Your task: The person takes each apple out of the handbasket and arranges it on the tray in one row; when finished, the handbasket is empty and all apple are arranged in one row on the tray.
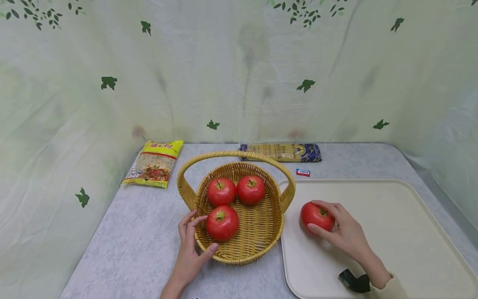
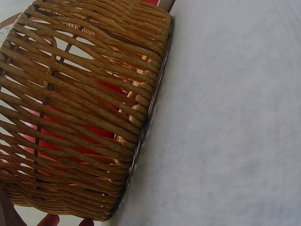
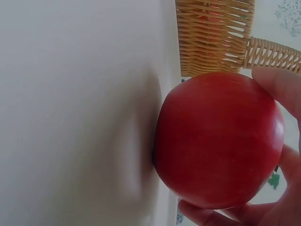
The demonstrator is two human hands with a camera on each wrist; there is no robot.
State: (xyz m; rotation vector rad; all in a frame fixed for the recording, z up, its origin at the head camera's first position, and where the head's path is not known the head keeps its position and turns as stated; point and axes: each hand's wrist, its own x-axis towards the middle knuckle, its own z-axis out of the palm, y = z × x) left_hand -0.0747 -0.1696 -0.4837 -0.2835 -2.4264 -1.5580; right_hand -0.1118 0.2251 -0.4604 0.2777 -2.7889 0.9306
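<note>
A golden wicker basket (image 1: 257, 224) with an arched handle stands on the table, with three red apples (image 1: 222, 223) inside. My left hand (image 1: 189, 253) holds the basket's near left rim, its thumb over the front edge. Some of its fingertips (image 2: 49, 220) show at the bottom of the left wrist view, beside the woven wall. On the right, my right hand (image 1: 345, 232) grips another red apple (image 1: 313, 216) between thumb and fingers, at the left part of a cream tray (image 1: 396, 236). Whether this apple touches the tray I cannot tell.
Behind the basket lies a long blue-and-gold packet (image 1: 280, 152), with a small red-and-blue wrapped piece (image 1: 303, 172) near it. A yellow food bag (image 1: 153, 164) is at the back left. Patterned curtains (image 1: 224, 74) enclose the table's back and sides.
</note>
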